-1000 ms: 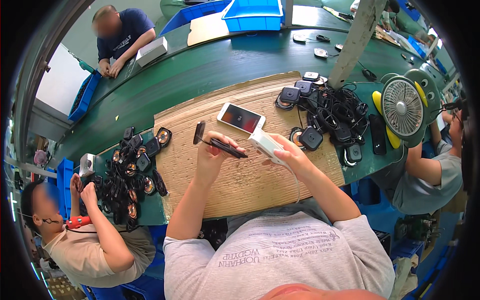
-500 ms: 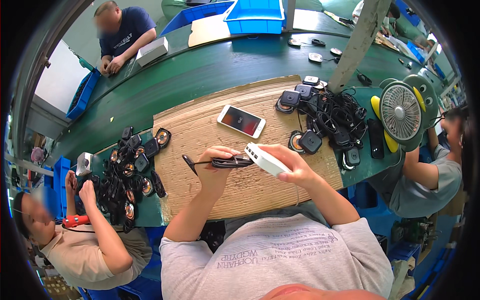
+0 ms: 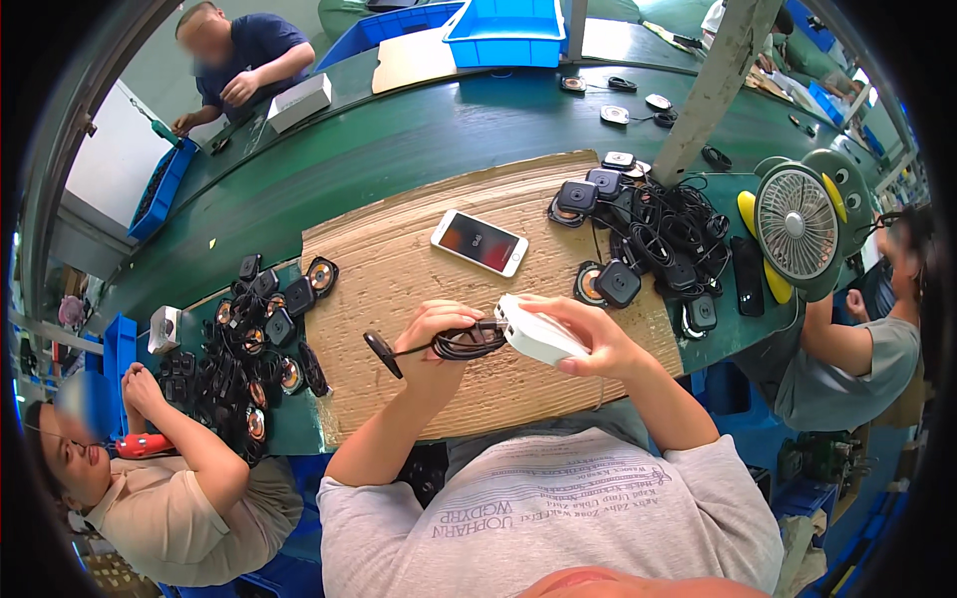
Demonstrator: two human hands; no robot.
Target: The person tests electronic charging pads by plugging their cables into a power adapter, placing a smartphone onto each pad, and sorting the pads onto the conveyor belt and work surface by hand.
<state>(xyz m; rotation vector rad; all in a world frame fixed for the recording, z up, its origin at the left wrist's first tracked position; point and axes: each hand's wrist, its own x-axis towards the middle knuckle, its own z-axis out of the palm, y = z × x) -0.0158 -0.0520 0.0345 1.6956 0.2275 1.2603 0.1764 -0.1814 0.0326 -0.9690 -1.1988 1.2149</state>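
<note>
My left hand point(image 3: 431, 327) is closed around a coiled black cable point(image 3: 469, 345). From the coil a short length runs left to a round black disc point(image 3: 382, 354), which hangs clear of my fingers. In my right hand point(image 3: 606, 344) I grip a white box with ports point(image 3: 543, 337), its port side turned toward the cable. The cable's end meets that side; whether it sits in a port I cannot tell. Both hands are above a cardboard sheet point(image 3: 374, 269). Beyond them a white-framed phone point(image 3: 479, 242) lies on the cardboard, its screen lit.
Piles of black square devices with cables lie at right point(image 3: 678, 234) and left point(image 3: 229, 359). A fan point(image 3: 796, 224) stands far right, near a metal post point(image 3: 713, 95). Behind runs a green belt point(image 3: 399, 140) carrying small discs. Co-workers sit at left, right and across.
The white box has turned slightly in my right hand, and the cable coil and disc have shifted a little. Discs on the belt have slid left. The left co-worker's hands have come together.
</note>
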